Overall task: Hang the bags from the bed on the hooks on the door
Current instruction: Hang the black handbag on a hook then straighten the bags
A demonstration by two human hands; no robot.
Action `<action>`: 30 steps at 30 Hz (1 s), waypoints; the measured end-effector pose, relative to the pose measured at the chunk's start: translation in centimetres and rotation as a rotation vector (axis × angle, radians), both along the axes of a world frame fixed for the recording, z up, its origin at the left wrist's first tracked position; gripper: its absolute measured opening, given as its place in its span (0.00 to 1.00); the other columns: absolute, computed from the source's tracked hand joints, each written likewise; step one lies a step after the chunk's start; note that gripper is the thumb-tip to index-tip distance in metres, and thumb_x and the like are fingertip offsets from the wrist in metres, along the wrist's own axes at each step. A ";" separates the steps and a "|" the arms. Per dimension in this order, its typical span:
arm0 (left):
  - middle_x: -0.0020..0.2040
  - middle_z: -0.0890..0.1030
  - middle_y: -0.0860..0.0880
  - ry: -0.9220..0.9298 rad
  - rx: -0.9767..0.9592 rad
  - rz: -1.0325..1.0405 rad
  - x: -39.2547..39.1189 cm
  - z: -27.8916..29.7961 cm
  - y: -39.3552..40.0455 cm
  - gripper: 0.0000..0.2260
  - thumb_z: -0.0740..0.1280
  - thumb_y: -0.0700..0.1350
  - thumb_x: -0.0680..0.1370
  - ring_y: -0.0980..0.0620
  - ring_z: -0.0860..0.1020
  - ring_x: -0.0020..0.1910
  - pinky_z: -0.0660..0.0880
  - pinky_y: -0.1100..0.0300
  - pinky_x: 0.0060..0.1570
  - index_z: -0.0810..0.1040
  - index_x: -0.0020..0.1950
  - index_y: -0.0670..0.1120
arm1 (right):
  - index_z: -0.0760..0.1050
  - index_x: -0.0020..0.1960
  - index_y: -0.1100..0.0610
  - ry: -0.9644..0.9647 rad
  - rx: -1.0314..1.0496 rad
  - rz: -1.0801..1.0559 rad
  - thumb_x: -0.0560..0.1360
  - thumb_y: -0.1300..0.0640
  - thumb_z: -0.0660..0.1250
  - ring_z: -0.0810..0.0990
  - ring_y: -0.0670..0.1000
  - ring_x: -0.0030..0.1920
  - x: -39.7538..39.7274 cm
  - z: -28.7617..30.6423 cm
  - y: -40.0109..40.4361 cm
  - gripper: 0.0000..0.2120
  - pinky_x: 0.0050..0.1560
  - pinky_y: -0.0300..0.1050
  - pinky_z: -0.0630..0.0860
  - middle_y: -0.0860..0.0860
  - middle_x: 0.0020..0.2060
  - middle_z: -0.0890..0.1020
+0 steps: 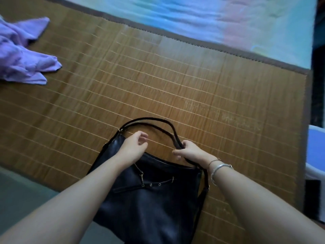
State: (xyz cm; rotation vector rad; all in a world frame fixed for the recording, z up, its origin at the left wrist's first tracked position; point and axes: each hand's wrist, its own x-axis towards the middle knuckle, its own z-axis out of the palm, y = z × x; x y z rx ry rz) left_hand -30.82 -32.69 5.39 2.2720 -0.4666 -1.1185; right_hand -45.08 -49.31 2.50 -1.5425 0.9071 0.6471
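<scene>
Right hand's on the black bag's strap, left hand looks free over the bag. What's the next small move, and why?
Probably close the left hand on the thin black strap near its left end. The right hand already grips the strap's right side, while the left hovers open over the black leather shoulder bag, which still lies on the woven bamboo mat. Two grips should lift it level.

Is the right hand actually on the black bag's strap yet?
Touching. The head view shows the right hand closed around the strap of the black bag, with the strap passing under its fingers.
</scene>
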 end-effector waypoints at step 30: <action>0.25 0.71 0.52 0.049 -0.493 -1.413 -26.9 33.9 -1.9 0.12 0.71 0.54 0.71 0.55 0.70 0.23 0.71 0.62 0.25 0.80 0.39 0.46 | 0.76 0.32 0.54 -0.200 -1.047 -1.165 0.65 0.70 0.55 0.80 0.56 0.29 -33.0 35.1 19.1 0.15 0.31 0.44 0.77 0.57 0.26 0.80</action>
